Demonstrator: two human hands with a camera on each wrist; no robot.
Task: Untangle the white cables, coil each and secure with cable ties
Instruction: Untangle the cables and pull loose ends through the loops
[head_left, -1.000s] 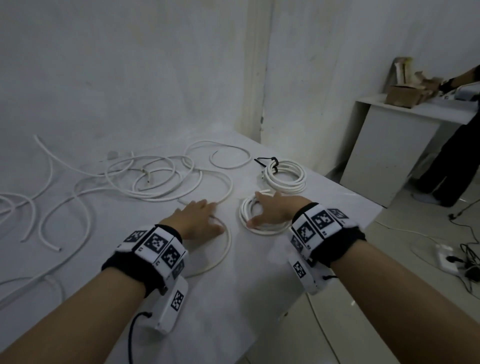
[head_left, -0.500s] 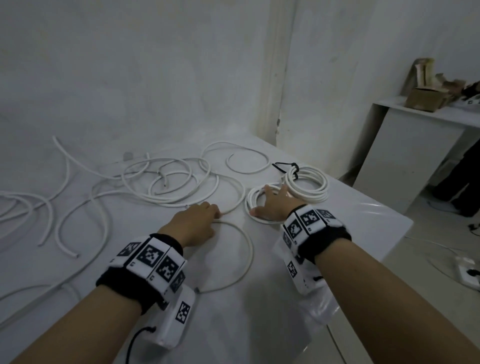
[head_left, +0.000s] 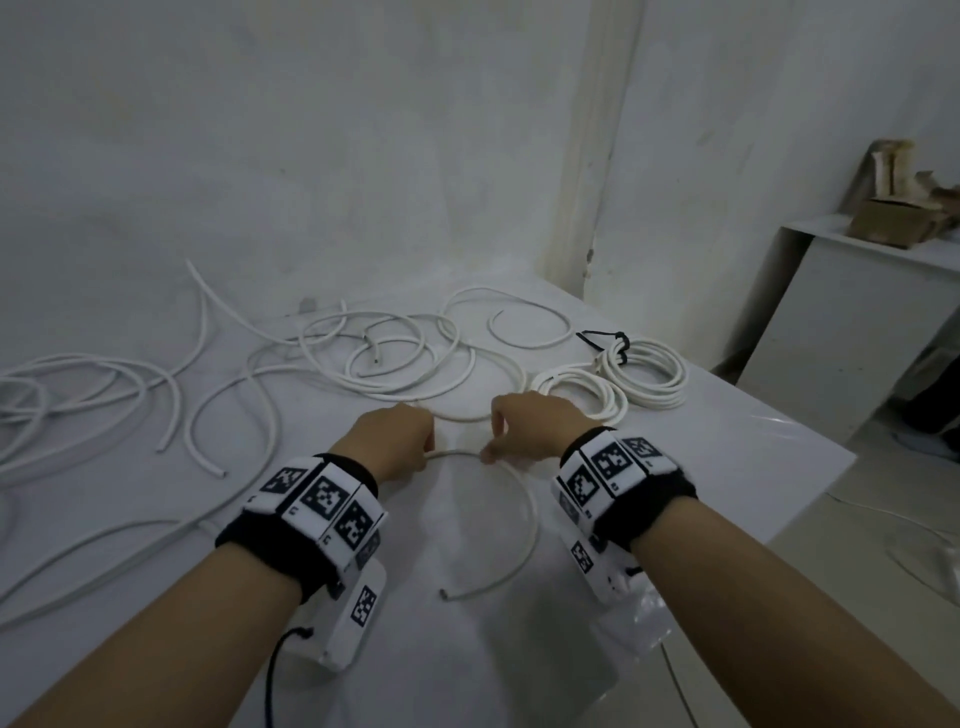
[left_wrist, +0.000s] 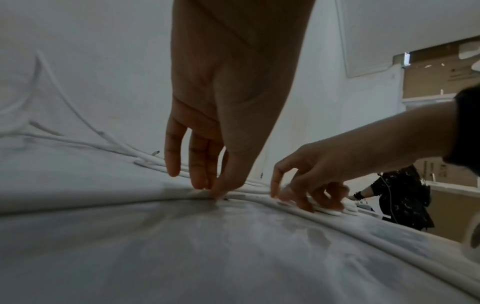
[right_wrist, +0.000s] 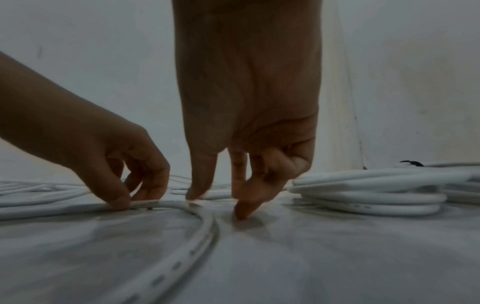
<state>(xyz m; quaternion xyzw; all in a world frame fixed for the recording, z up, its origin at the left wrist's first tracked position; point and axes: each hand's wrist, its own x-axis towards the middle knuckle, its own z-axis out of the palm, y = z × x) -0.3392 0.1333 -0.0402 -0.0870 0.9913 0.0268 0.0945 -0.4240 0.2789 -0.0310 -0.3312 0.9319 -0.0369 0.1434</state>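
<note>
1. On the white table (head_left: 727, 467), centre: left hand (head_left: 392, 441) pinches a loose white cable (head_left: 524, 499) between thumb and fingertips.
2. Right hand (head_left: 535, 426) sits just beside it on the same cable, fingers curled down; the thumb touches the cable, but whether it actually grips is unclear from the wrist views.
3. Cable arcs back toward the person; its free end lies between the wrists.
4. Two coils (head_left: 644, 374) lie right of the hands; the far one carries a black tie (head_left: 618, 343).
5. Tangled cables (head_left: 374, 358) spread left, cut off by the frame edge.
6. Cardboard box (head_left: 893, 218) on the side counter, partly cropped.
</note>
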